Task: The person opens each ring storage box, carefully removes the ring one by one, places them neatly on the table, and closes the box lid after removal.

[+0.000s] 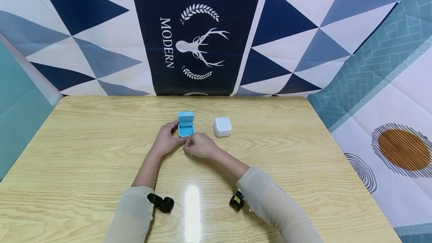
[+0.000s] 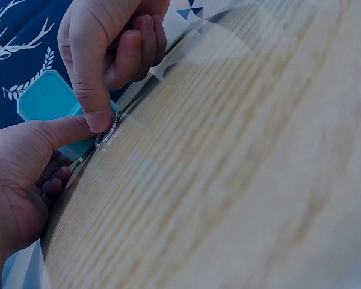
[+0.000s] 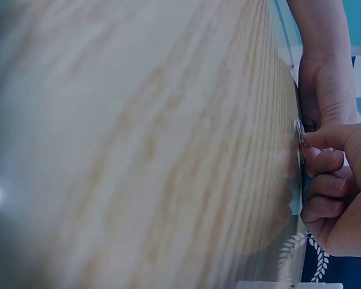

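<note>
A light blue ring box (image 1: 186, 118) stands on the table with its lid raised. My left hand (image 1: 165, 138) holds it from the left side, the thumb along its front and the other fingers at its far side. In front of the box, my right hand (image 1: 201, 145) pinches a thin silver ring (image 2: 106, 135) between thumb and forefinger. The ring (image 3: 300, 131) has a row of small sparkling stones and is held low, close to the tabletop. Whether it touches the wood cannot be told.
A white rounded box (image 1: 222, 127) sits right of the blue one. The wood-grain table (image 1: 101, 141) ends at a patterned cloth (image 1: 202, 33) at the back. A bright light reflection (image 1: 192, 213) lies on the near part. Black wrist cameras (image 1: 164, 203) sit on both sleeves.
</note>
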Demonstrator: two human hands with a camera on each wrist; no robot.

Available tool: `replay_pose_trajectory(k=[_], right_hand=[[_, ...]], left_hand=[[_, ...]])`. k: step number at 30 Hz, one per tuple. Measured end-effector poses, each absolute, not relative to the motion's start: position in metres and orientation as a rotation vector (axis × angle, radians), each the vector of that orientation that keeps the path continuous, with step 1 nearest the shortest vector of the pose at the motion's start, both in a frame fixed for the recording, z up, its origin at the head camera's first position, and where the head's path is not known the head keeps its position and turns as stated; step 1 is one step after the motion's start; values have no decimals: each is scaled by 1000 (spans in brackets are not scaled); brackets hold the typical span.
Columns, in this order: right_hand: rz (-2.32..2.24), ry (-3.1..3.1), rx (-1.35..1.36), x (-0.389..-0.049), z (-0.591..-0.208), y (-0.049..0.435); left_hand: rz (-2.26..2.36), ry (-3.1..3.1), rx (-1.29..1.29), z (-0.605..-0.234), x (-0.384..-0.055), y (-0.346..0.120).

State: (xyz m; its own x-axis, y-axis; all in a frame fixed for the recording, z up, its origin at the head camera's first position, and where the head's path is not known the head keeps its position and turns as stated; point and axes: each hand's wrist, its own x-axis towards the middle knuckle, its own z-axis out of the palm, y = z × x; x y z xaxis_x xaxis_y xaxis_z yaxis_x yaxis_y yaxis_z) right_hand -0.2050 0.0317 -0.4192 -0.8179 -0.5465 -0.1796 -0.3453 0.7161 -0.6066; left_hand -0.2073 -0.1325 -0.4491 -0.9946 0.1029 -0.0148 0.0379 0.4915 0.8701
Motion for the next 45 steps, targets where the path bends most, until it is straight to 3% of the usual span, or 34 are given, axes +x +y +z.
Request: replay_pose_trajectory(k=[45], right_hand=[[-723, 2691, -700, -205, -421, 29]], left_hand=[[1513, 2686, 124, -449, -208, -132]])
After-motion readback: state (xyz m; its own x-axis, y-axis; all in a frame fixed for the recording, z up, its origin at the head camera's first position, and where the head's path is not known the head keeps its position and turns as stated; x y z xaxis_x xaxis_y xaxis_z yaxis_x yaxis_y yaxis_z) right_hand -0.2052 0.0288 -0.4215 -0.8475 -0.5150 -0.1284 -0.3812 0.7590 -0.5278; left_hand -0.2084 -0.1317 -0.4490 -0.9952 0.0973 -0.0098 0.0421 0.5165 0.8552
